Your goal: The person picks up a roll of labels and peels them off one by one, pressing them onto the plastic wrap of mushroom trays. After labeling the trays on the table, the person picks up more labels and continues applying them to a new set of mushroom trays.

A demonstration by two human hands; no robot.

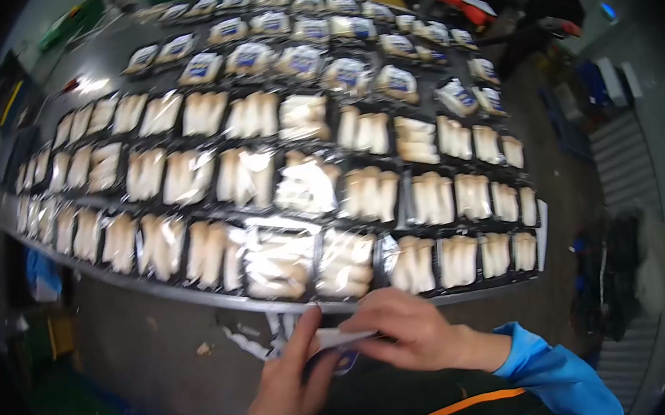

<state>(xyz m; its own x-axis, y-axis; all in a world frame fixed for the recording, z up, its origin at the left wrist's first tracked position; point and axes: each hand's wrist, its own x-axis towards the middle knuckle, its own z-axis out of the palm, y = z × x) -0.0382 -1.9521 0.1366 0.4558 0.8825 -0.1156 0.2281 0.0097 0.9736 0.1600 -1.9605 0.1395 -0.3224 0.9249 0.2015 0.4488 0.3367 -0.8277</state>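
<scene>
Both hands meet just in front of the table's near edge. My left hand (289,384) has its thumb and fingers closed on a small white slip (337,337), probably paper or a label. From the other side my right hand (412,329) pinches the same slip. A bit of blue and white print (348,360) shows just below it, partly hidden by the fingers. Nearest to my hands are black trays of long pale mushrooms under clear film, such as one tray (346,262) and another tray (278,265) at the table edge.
The metal table (168,291) carries several rows of film-wrapped mushroom trays. Farther back, packs with blue and white labels (300,60) lie in rows. A person in dark clothing (545,7) is at the back right. White strips (245,342) hang or lie below the table edge.
</scene>
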